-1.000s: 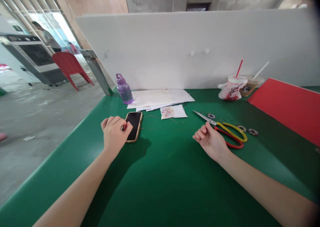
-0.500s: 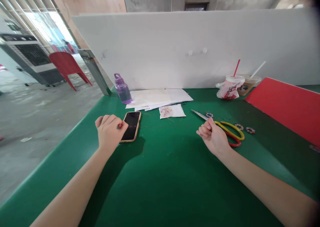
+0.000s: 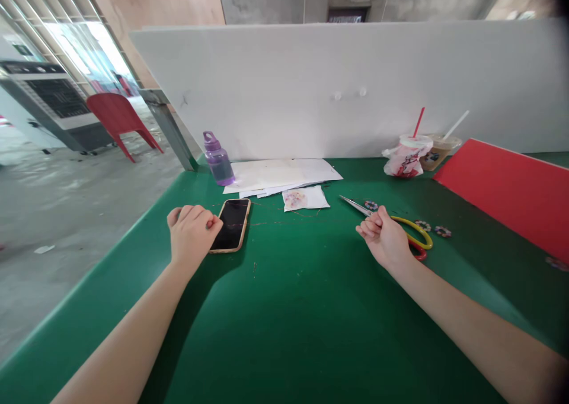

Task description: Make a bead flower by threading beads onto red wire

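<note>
My left hand [image 3: 191, 233] rests on the green table [image 3: 302, 309], its fingers curled and pinching a small red thing. It lies just left of a dark phone [image 3: 231, 232] in a tan case. My right hand [image 3: 384, 238] is closed in a loose fist with the fingertips pressed together; what they hold is too small to make out. A very thin thread [image 3: 288, 221] lies faintly across the table between the two hands. Right behind my right hand lie scissors [image 3: 418, 233] with yellow and red handles.
White papers [image 3: 280, 173], a small plastic bag [image 3: 306, 198] and a purple bottle [image 3: 219, 160] lie by the white partition [image 3: 311, 84]. Two cups with straws [image 3: 409, 155] and a red board [image 3: 511, 191] are at the right. Small beaded pieces [image 3: 442, 231] lie near the scissors. The table's left edge drops to the floor.
My two hands have drawn apart: the left slid left off the phone, and the right moved up and right beside the scissors. Both stayed closed.
</note>
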The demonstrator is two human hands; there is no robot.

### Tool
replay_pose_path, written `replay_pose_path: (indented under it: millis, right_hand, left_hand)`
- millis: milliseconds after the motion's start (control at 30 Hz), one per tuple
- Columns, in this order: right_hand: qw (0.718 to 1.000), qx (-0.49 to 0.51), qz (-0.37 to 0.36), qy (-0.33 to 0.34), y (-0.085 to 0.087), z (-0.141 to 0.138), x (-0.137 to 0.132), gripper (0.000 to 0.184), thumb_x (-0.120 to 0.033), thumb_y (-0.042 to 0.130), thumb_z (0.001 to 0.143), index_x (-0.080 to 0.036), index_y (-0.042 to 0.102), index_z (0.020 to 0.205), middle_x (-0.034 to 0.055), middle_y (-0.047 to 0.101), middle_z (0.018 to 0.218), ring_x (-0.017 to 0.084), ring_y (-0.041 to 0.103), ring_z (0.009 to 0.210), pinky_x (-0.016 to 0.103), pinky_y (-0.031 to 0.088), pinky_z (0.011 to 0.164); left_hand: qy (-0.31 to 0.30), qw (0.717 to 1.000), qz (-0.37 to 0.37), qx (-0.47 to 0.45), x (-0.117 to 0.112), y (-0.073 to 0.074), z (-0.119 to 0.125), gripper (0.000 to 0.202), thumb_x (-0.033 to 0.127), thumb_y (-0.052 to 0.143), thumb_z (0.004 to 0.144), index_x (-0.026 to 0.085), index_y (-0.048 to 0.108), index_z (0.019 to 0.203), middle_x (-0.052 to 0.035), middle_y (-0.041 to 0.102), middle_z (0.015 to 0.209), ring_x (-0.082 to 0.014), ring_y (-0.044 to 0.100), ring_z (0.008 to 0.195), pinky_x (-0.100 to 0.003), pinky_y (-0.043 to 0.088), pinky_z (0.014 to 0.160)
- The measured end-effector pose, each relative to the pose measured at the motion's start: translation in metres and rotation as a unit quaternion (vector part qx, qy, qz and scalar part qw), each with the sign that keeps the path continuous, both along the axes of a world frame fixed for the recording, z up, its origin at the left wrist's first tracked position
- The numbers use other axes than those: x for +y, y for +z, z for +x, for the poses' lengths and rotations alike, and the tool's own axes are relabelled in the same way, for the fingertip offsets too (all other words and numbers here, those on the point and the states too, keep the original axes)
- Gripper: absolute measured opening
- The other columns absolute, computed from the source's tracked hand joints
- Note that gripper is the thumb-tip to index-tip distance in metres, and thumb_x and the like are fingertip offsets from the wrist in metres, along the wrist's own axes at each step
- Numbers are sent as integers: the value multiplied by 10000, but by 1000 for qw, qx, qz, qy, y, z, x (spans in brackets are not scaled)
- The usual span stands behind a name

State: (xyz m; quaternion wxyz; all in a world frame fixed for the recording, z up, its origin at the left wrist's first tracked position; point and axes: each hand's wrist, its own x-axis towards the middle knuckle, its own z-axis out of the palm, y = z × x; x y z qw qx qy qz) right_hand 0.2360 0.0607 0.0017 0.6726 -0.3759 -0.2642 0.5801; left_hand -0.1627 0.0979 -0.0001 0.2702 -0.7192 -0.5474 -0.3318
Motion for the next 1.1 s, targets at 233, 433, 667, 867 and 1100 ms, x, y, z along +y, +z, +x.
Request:
replay_pose_path:
  millis: [233,433,667,867,1100]
  right_hand:
    - [996,6,7,86,7,-11,-8,417,-405,470,896,-195,325,566,-75,178,477,92,216,447,261,331,565]
    - [978,0,-8,207,7,-27,-21,427,-451,445,896,-197,350,566,-74,194,471,98,261,451,279,325,586]
    - [958,-10,-10,286,1,-44,-33,426,-418,424,915,-194,346,561,-80,201,463,90,271,436,288,322,603]
    - [957,-4,-6,291,-2,-43,-31,432,-419,402,923,-193,331,562,-79,199,467,88,258,438,277,308,586]
    - [970,6,4,242,-2,-31,-20,427,-427,410,917,-196,345,565,-75,182,463,94,248,441,269,313,571]
  left_hand:
    - [-10,998,-42,-42,1,-4,-3,178,241,487,819,198,547,658,-36,611,700,-209,556,794,-394,297,948]
    - [-30,991,-85,-96,2,-2,-3,283,261,384,891,194,629,766,-38,670,759,-204,597,810,-369,358,891]
    - [-90,984,-57,-143,-27,16,41,237,236,338,917,154,550,984,-95,605,980,-210,548,968,-357,410,901]
    - [-292,935,-200,-7,-61,12,102,268,228,423,907,171,513,1153,-82,599,1133,-204,522,1081,-372,398,960]
    - [-289,924,-250,12,-58,2,99,227,290,433,922,147,569,1035,-59,656,842,-193,600,813,-355,471,765]
